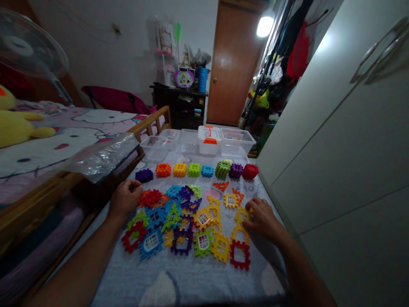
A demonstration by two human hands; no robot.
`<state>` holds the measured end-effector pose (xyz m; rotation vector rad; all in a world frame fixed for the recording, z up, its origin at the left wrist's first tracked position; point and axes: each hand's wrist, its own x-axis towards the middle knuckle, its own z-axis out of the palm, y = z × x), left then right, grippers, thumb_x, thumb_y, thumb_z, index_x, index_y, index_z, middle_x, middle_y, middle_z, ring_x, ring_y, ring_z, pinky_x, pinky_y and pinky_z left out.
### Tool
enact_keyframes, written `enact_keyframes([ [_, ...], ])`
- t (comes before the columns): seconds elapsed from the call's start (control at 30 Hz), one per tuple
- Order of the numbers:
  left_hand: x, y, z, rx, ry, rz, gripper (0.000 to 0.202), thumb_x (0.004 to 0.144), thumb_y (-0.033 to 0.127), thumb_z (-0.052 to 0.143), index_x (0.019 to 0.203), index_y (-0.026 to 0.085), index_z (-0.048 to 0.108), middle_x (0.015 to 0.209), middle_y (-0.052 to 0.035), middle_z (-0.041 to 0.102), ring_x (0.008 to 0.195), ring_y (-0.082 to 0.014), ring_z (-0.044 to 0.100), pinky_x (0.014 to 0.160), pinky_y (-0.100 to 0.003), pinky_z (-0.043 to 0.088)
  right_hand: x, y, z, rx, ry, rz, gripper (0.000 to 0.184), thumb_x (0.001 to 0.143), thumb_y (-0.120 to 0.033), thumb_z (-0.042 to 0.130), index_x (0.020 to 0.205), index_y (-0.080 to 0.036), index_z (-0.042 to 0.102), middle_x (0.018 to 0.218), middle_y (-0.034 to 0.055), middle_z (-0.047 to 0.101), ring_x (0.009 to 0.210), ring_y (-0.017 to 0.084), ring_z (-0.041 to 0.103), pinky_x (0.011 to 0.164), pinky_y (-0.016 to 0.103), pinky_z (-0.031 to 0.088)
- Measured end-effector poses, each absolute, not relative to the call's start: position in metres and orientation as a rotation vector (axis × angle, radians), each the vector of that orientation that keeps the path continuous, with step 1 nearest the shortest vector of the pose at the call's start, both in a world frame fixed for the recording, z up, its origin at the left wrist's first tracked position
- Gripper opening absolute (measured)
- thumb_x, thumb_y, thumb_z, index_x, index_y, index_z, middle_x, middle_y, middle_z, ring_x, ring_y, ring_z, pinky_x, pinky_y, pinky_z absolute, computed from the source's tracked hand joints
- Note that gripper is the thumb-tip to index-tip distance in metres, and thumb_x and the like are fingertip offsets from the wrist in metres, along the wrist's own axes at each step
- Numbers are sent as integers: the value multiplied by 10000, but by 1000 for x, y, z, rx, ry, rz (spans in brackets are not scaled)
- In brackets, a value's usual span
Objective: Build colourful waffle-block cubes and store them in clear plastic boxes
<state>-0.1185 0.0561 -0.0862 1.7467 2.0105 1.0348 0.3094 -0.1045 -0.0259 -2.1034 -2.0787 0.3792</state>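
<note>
My left hand (125, 197) rests on the cloth at the left of the pile, its fingers curled in, with nothing visible in them. Close to its fingertips lies a red notched plastic building piece (152, 197). On the right, my right hand (263, 218) has its thumb and fingers around the edge of a yellow building piece (242, 215). Just below is another yellow piece (239, 234), and nearer to me a red square frame (240, 254). Between the hands, loose pieces overlap, among them a blue window piece (151, 242) and a purple frame (182, 241).
Behind the pile runs a row of colour-sorted stacks, from a dark purple stack (144, 175) to a red stack (251, 171). Clear plastic bins (238, 140) and a lidded white box (209, 140) stand farther back. A wooden bed rail (153, 121) borders the left, a cabinet (345, 140) the right.
</note>
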Motion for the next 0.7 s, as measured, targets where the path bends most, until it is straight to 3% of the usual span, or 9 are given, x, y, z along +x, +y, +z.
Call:
enact_keyframes([
  [0.13, -118, 55, -86, 1747, 1998, 1046, 216, 692, 384, 523, 779, 198, 590, 814, -42, 610, 740, -212, 601, 731, -318, 476, 325, -103, -24, -1931, -1925, 584, 24, 792, -238, 520, 776, -225, 508, 788, 19, 586, 719, 166, 531, 648, 279, 423],
  [0.23, -118, 56, -87, 1746, 1999, 1053, 221, 693, 391, 518, 781, 200, 589, 812, -39, 608, 757, -214, 604, 739, -318, 476, 342, -100, -20, -2000, -1738, 457, 81, 823, -289, 481, 770, -230, 497, 721, 11, 565, 637, 154, 512, 587, 270, 404],
  [0.4, -118, 56, -87, 1724, 2003, 1039, 232, 690, 401, 511, 779, 202, 592, 815, -35, 614, 756, -211, 607, 738, -317, 482, 360, -100, -27, -2081, -1693, 54, 69, 808, -246, 462, 761, -221, 505, 810, 53, 573, 694, 177, 540, 662, 306, 422],
  [0.7, -118, 56, -86, 1734, 2011, 1024, 233, 698, 401, 515, 783, 201, 598, 796, -32, 616, 754, -211, 608, 710, -307, 477, 363, -112, -40, -2060, -1940, 341, 98, 784, -286, 568, 840, -208, 587, 955, 78, 597, 939, 232, 586, 844, 354, 462],
])
